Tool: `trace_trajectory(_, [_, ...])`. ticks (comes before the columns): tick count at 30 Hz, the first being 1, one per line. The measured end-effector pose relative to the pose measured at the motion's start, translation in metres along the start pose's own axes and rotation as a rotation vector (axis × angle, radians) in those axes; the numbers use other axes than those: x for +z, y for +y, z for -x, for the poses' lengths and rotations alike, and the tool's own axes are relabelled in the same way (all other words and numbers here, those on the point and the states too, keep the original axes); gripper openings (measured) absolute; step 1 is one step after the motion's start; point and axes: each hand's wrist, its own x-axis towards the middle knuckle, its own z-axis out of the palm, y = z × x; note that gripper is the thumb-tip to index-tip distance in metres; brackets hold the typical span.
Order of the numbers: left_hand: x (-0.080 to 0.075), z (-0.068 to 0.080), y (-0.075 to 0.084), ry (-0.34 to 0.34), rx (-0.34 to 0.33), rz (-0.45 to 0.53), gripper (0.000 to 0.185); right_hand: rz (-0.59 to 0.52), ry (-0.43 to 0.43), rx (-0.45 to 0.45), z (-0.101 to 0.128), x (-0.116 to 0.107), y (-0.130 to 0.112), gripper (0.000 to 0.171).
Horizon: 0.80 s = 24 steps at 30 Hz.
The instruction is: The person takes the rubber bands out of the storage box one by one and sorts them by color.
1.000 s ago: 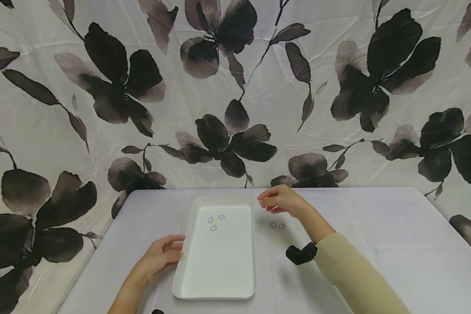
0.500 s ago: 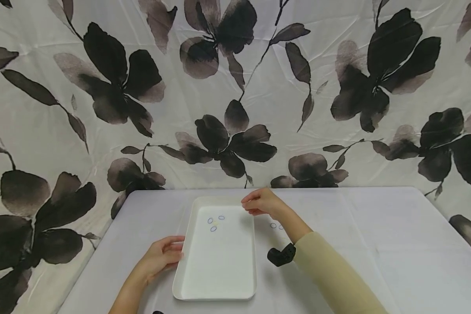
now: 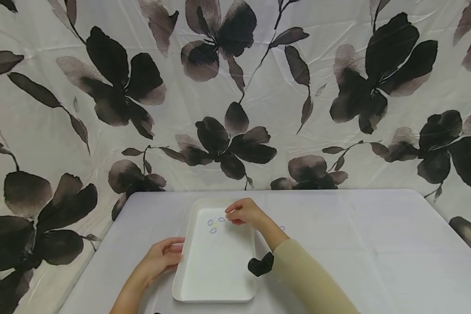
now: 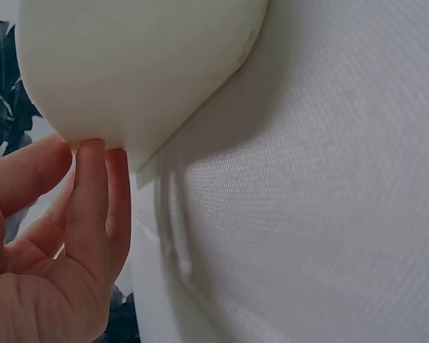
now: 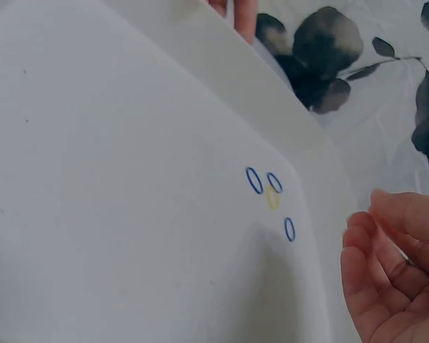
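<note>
A shallow white tray (image 3: pixel 220 270) lies on the white table. Towards its far end are three small, thin blue rings (image 3: pixel 213 230) and a pale yellow ring (image 5: pixel 272 201), close together. My left hand (image 3: pixel 161 257) holds the tray's left rim, fingertips at the edge in the left wrist view. Over the tray's far right part hovers my right hand (image 3: pixel 247 212), to the right of the rings, thumb and fingers bent with the tips close together. I cannot tell whether something small is between those fingertips.
Another thin ring (image 3: pixel 282 227) lies on the table (image 3: pixel 357 244) right of the tray, beside my right forearm. A black wrist camera (image 3: pixel 261 264) overlaps the tray's right edge. A flower-patterned cloth (image 3: pixel 235 87) hangs behind the table.
My right hand has moved left, from the table right of the tray to over it. Its forearm now hides one of two rings on the table. The left hand stays put.
</note>
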Motion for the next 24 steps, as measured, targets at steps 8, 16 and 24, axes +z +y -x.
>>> trace_trajectory(8, [-0.002, -0.001, -0.001, -0.014, 0.010, 0.002, 0.057, -0.005, 0.053, -0.012, -0.005, 0.016, 0.007, 0.017])
trace_trajectory(16, [-0.002, -0.001, 0.001, 0.004, 0.000, -0.013, 0.056, -0.002, 0.173, -0.021, -0.011, 0.034, 0.016, 0.015])
trace_trajectory(24, [-0.001, 0.000, -0.002, -0.006, 0.004, 0.001, 0.055, 0.195, 0.358, -0.023, -0.016, 0.044, 0.027, 0.015])
